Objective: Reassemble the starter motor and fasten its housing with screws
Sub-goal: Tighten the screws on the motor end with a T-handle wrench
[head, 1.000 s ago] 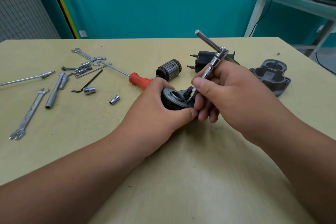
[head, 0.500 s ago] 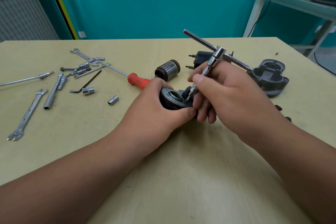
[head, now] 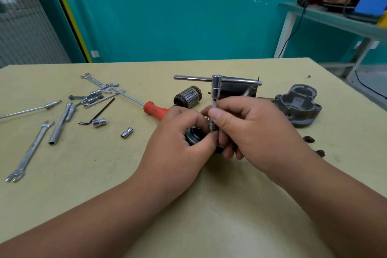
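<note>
Your left hand is curled round the dark housing piece, holding it low on the table just in front of you. Your right hand pinches the shaft of the T-handle driver between thumb and fingertips, low down near the tip. The driver stands almost upright, its crossbar level above your knuckles and its tip pointing straight down into the housing piece where the two hands meet; your fingers hide the screw itself. The coming turn likely runs about that vertical axis: keep the shaft plumb, let the right hand twist and the left resist. The armature and the grey end cover lie beyond, not yet fitted.
</note>
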A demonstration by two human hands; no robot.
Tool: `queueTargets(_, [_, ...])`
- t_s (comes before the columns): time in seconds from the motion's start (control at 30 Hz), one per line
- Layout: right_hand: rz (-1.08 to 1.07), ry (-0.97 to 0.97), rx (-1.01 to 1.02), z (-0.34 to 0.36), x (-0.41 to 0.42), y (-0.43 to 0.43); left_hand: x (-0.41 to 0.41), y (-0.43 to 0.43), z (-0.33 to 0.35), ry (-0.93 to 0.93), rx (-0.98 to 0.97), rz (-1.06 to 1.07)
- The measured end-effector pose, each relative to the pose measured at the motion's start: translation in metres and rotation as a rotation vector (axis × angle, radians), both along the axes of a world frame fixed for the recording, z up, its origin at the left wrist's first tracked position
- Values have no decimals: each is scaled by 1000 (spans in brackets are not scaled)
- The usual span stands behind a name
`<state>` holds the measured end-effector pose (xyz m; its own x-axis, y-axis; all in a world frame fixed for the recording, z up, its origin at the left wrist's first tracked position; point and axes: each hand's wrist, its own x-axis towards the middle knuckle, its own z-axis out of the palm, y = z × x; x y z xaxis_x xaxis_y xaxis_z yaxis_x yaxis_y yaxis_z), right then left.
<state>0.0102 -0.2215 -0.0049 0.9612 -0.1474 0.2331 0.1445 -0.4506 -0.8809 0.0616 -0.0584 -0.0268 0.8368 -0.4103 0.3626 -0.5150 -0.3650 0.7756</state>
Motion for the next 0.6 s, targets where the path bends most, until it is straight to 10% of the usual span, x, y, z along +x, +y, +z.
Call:
queueTargets(0.3, [-462, -278, -196, 28, -8, -36, 5, 0, 4, 23, -10, -12])
queueTargets(0.6, [-149, -271, -503, 35, -10, -37, 7, 1, 8, 44, 37, -94])
